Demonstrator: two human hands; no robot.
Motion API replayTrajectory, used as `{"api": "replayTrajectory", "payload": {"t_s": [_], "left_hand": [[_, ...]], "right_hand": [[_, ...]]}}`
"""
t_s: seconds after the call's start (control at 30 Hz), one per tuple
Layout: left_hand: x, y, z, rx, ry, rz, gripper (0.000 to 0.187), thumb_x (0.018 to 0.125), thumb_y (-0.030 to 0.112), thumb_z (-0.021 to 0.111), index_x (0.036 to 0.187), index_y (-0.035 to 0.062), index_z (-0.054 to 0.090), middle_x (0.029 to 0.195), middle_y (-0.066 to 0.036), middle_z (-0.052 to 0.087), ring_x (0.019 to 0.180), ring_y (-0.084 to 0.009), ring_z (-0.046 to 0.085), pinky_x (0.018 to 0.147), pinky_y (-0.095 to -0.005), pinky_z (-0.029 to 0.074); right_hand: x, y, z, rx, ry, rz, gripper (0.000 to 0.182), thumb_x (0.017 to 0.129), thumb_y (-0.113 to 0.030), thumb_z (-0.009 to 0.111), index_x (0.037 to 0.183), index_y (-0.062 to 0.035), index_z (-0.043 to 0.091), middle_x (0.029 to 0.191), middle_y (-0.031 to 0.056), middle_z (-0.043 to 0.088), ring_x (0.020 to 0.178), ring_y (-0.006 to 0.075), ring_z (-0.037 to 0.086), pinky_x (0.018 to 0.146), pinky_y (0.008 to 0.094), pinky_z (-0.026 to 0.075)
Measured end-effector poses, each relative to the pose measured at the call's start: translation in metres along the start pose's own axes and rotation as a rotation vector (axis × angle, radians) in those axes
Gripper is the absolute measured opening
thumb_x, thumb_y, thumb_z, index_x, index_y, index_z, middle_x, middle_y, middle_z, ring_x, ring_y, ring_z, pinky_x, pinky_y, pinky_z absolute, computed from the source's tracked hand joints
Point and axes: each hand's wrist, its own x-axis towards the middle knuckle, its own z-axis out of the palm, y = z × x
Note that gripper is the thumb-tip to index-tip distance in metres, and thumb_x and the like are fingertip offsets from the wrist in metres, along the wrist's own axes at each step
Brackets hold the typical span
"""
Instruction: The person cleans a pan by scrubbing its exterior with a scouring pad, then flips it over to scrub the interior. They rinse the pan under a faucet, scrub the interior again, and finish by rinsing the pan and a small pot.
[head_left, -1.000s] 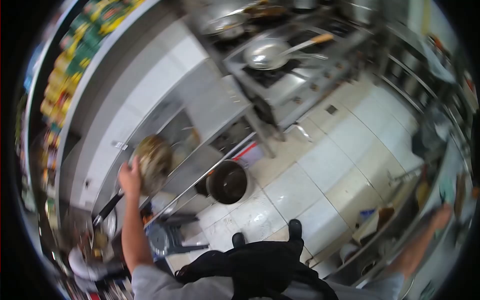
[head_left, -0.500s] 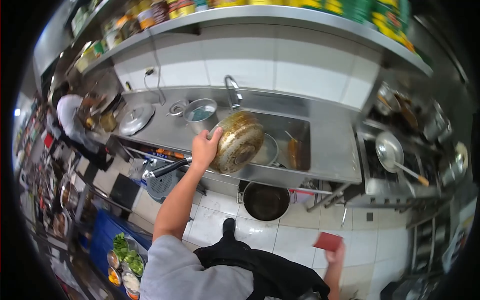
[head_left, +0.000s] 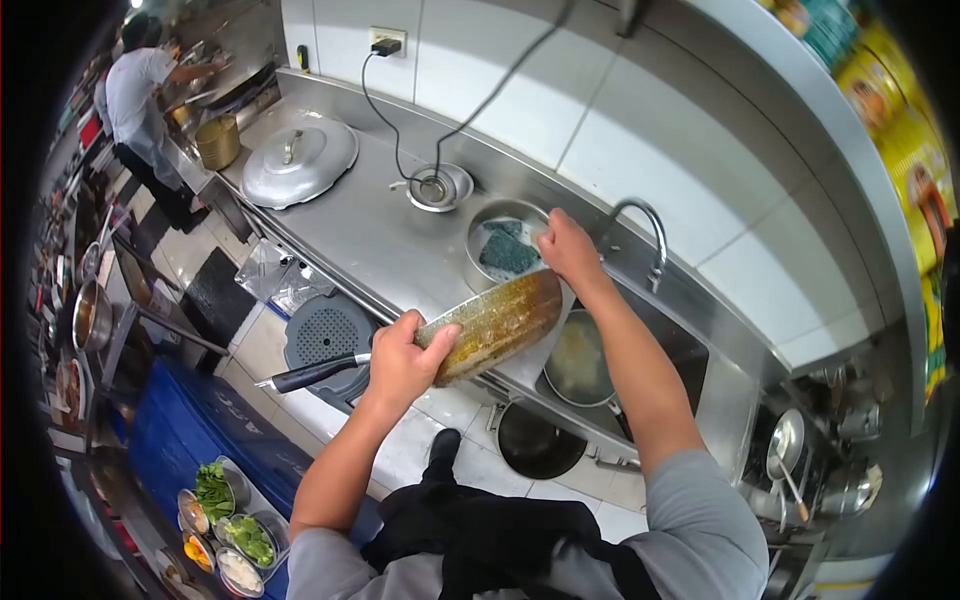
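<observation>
My left hand grips a pan by its rim close to where the black handle joins it. The pan is tilted, its browned, stained outside facing me and its inside hidden. My right hand is closed at the pan's far side, next to a metal pot. What its fingers hold, if anything, is hidden. Inside that pot lies a dark green scouring pad in cloudy liquid. Beneath my right forearm, another pan with cloudy liquid sits in the sink.
Along the counter are a large lid and a small metal bowl with a cord. A faucet rises behind the sink. A dark pot stands on the floor. A co-worker works at the far left.
My right hand has come up from low on the right to the pan; the red flat piece it held no longer shows. The pan has tilted, and the view has turned left.
</observation>
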Motion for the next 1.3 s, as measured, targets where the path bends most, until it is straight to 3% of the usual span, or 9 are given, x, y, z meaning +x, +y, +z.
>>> {"api": "replayTrajectory", "payload": {"t_s": [0.13, 0.37, 0.53, 0.67, 0.77, 0.87, 0.93, 1.2, 1.3], "left_hand": [[0.014, -0.024, -0.006, -0.039, -0.070, 0.012, 0.046, 0.084, 0.032, 0.079, 0.068, -0.0004, 0.050, 0.056, -0.020, 0.052, 0.048, -0.0316, 0.053, 0.050, -0.0394, 0.044], [0.019, -0.028, -0.007, -0.138, -0.059, 0.018, 0.045, 0.084, 0.034, 0.077, 0.067, 0.0054, 0.047, 0.053, -0.010, 0.045, 0.046, -0.0205, 0.049, 0.048, -0.0330, 0.041], [0.017, -0.023, 0.003, -0.089, -0.042, -0.006, 0.048, 0.082, 0.037, 0.079, 0.067, 0.0033, 0.049, 0.053, -0.012, 0.049, 0.047, -0.0233, 0.053, 0.049, -0.0347, 0.044], [0.012, -0.021, 0.010, -0.029, -0.077, -0.006, 0.050, 0.081, 0.039, 0.081, 0.066, 0.0013, 0.051, 0.054, -0.015, 0.052, 0.047, -0.0249, 0.054, 0.049, -0.0362, 0.045], [0.009, -0.013, 0.009, -0.060, -0.058, -0.054, 0.048, 0.082, 0.036, 0.081, 0.067, 0.0004, 0.054, 0.055, -0.015, 0.053, 0.047, -0.0234, 0.053, 0.050, -0.0351, 0.045], [0.007, -0.013, 0.004, -0.124, 0.051, -0.067, 0.044, 0.083, 0.033, 0.080, 0.069, -0.0001, 0.056, 0.057, -0.014, 0.055, 0.049, -0.0186, 0.052, 0.050, -0.0336, 0.044], [0.005, -0.014, 0.002, -0.170, 0.085, -0.120, 0.042, 0.083, 0.032, 0.080, 0.070, -0.0001, 0.057, 0.057, -0.013, 0.055, 0.050, -0.0165, 0.051, 0.050, -0.0330, 0.044], [0.030, -0.010, 0.028, -0.117, 0.128, -0.232, 0.052, 0.088, 0.039, 0.075, 0.065, -0.0014, 0.053, 0.054, -0.010, 0.049, 0.055, -0.0107, 0.044, 0.051, -0.0330, 0.040], [0.041, -0.001, 0.054, -0.115, 0.130, -0.220, 0.055, 0.089, 0.042, 0.074, 0.065, -0.0024, 0.052, 0.052, -0.011, 0.045, 0.054, -0.0130, 0.039, 0.050, -0.0360, 0.039]], "right_hand": [[0.042, 0.029, 0.063, -0.325, -0.368, -0.040, 0.024, 0.081, -0.028, 0.062, 0.085, -0.0050, 0.067, 0.078, 0.0210, 0.070, 0.085, 0.0369, 0.069, 0.104, 0.0540, 0.033], [0.053, 0.039, 0.066, -0.373, -0.257, -0.237, 0.031, 0.082, -0.023, 0.069, 0.105, -0.0057, 0.058, 0.088, 0.0181, 0.071, 0.091, 0.0352, 0.069, 0.099, 0.0495, 0.037], [0.050, 0.025, 0.060, -0.167, -0.167, 0.241, 0.036, 0.080, -0.022, 0.073, 0.109, -0.0099, 0.054, 0.091, 0.0153, 0.069, 0.097, 0.0356, 0.067, 0.102, 0.0528, 0.037], [0.061, 0.027, 0.052, -0.112, -0.281, 0.308, 0.039, 0.079, -0.022, 0.074, 0.111, -0.0109, 0.056, 0.100, 0.0138, 0.068, 0.101, 0.0339, 0.066, 0.097, 0.0526, 0.041], [0.063, 0.017, 0.027, -0.564, -0.057, -0.220, 0.040, 0.077, -0.022, 0.075, 0.111, -0.0094, 0.058, 0.105, 0.0136, 0.067, 0.104, 0.0311, 0.065, 0.090, 0.0508, 0.046], [0.060, 0.011, 0.022, -0.457, -0.339, -0.329, 0.048, 0.076, -0.022, 0.073, 0.118, -0.0049, 0.058, 0.108, 0.0154, 0.065, 0.106, 0.0337, 0.064, 0.090, 0.0484, 0.048], [0.055, 0.046, 0.063, 0.088, -0.734, -0.040, 0.062, 0.077, -0.026, 0.069, 0.130, 0.0019, 0.053, 0.117, 0.0209, 0.064, 0.115, 0.0368, 0.062, 0.098, 0.0440, 0.047], [0.067, 0.060, 0.127, 0.161, -0.746, 0.443, 0.070, 0.082, -0.037, 0.066, 0.137, 0.0052, 0.051, 0.137, 0.0252, 0.056, 0.129, 0.0354, 0.054, 0.109, 0.0394, 0.041], [0.089, 0.098, 0.105, 0.364, -0.713, 0.288, 0.049, 0.084, -0.020, 0.064, 0.129, 0.0011, 0.064, 0.109, 0.0102, 0.069, 0.093, 0.0159, 0.064, 0.082, 0.0324, 0.050]]}}
